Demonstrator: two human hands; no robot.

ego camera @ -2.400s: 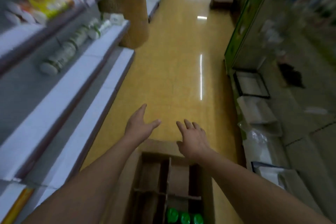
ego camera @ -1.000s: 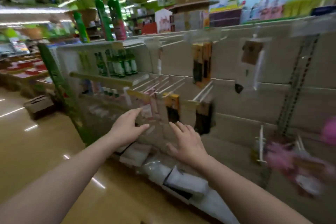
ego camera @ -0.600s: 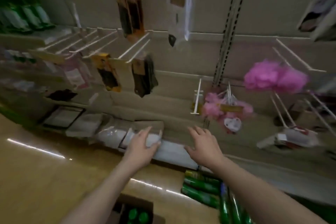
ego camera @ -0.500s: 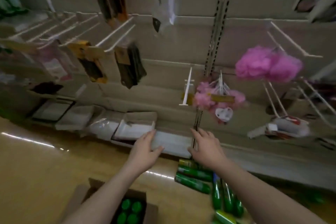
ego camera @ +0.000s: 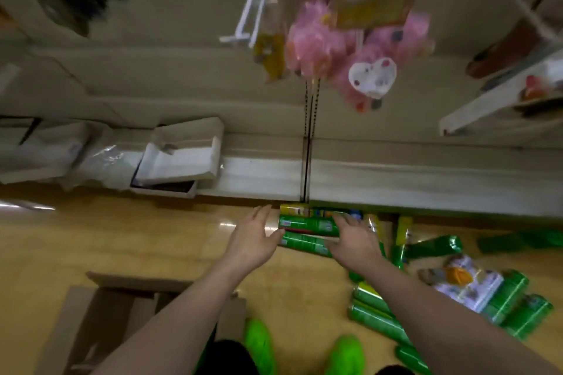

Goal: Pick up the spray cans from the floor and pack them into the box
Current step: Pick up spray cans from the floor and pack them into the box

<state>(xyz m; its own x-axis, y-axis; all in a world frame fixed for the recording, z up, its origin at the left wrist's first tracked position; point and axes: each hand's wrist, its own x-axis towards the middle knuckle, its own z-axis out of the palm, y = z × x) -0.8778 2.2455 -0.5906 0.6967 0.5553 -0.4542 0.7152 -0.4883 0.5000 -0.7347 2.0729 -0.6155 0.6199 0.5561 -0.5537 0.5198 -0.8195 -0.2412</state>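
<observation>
Hands are held open and empty: left hand (ego camera: 254, 245) and right hand (ego camera: 355, 240) flank 2 green spray cans (ego camera: 306, 233) lying beside the shelf base (ego camera: 396, 184); the cardboard box (ego camera: 100, 316) is seen nearer the person.

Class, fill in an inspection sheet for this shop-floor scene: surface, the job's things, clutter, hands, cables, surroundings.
Surface: glossy yellow floor, glare patches.
Job's things: green spray cans lying on their sides by the shelf base, more scattered to the right; open cardboard box at lower left, contents hidden.
Clutter: printed packet among the cans.
Hands: left hand and right hand both open, empty, over the stacked cans.
Cables: nothing seen.
Surroundings: shelf unit, pink bath puffs hanging on hooks, white trays on the bottom shelf.
</observation>
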